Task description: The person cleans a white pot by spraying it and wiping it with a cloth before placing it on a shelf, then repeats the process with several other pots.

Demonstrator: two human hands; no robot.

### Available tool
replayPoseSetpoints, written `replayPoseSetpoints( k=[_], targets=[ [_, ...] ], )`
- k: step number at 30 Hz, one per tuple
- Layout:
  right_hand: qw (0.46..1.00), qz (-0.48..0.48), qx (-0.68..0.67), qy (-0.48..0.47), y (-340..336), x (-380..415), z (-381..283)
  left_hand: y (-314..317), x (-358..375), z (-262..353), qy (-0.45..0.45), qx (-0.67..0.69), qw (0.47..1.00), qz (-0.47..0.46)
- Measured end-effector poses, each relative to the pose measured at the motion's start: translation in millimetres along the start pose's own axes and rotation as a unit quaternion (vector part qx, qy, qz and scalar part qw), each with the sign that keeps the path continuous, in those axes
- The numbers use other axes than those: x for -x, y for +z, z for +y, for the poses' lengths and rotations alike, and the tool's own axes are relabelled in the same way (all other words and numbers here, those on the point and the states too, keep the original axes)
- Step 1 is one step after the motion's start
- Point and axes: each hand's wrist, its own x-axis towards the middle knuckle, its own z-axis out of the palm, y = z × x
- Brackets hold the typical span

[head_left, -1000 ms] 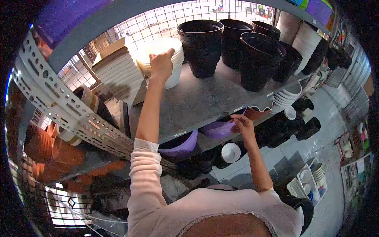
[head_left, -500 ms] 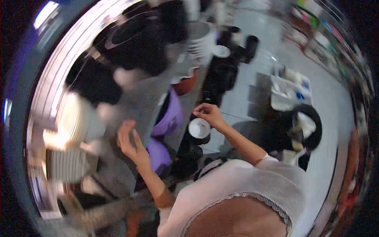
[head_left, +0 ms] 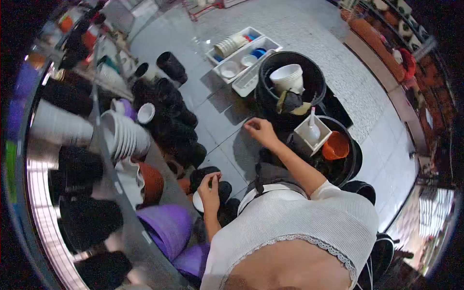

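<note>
My right hand (head_left: 261, 132) is held over the floor, left of the big black tubs. Its fingers are curled in a pinch, and anything between them is too small to see. Lower down, my left hand (head_left: 209, 192) hovers by the black pots (head_left: 205, 175) at the shelf's foot, fingers bent together; whether something is in them cannot be made out. Behind that hand shows part of a white pot (head_left: 197, 202). Purple pots (head_left: 169, 227) lie on the shelf to its left, with a terracotta-coloured pot (head_left: 152, 182) beyond them.
A black tub (head_left: 263, 79) holds white pots; another tub (head_left: 355, 145) carries a square white planter (head_left: 313, 134) with a bottle and an orange pot (head_left: 335, 146). White trays (head_left: 237, 72) sit on the tiled floor (head_left: 224, 140). Stacked white pots (head_left: 125, 135) line the left shelf.
My view has turned to the right, bringing the tubs and trays nearer the middle. My left hand has come away from the shelf, its spread fingers now bent in. The right stays pinched.
</note>
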Motion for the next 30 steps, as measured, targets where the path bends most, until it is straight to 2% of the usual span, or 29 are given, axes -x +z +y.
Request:
replayPoseSetpoints(
  k=[1,3,5,7,8,11,12,16,19,20,23,30],
  targets=[
    [0.999,0.043,-0.003,-0.024,-19,-12,14,10,-14,6,-0.001,0.004,1.000,-0.026],
    [0.996,0.087,0.033,0.006,-68,-44,48,42,-50,20,-0.006,0.008,0.998,-0.070],
    [0.988,0.118,0.095,0.035,-113,-71,65,68,-84,15,0.000,0.010,0.994,-0.109],
    [0.965,0.155,0.213,0.010,-153,-105,87,96,-117,23,0.028,-0.015,0.989,-0.142],
    [0.961,0.126,0.237,0.068,-172,-122,94,113,-132,29,0.000,0.016,0.988,-0.152],
    [0.887,0.102,0.448,0.045,-205,-171,109,155,-177,34,-0.002,0.023,0.983,-0.179],
    [0.887,0.049,0.452,0.080,-213,-187,107,167,-188,40,-0.003,0.016,0.983,-0.185],
    [0.844,0.041,0.532,-0.049,-221,-245,158,205,-219,51,0.006,-0.015,0.976,-0.216],
    [0.780,-0.056,0.623,-0.010,-220,-270,181,222,-230,45,0.005,-0.025,0.968,-0.251],
    [0.783,-0.100,0.613,0.014,-221,-277,187,225,-232,44,0.002,-0.026,0.964,-0.263],
    [0.783,-0.092,0.615,-0.020,-223,-277,189,231,-239,44,0.002,-0.033,0.958,-0.286],
    [0.856,-0.027,0.516,0.009,-232,-271,175,230,-248,42,-0.030,-0.030,0.956,-0.290]
  ],
)
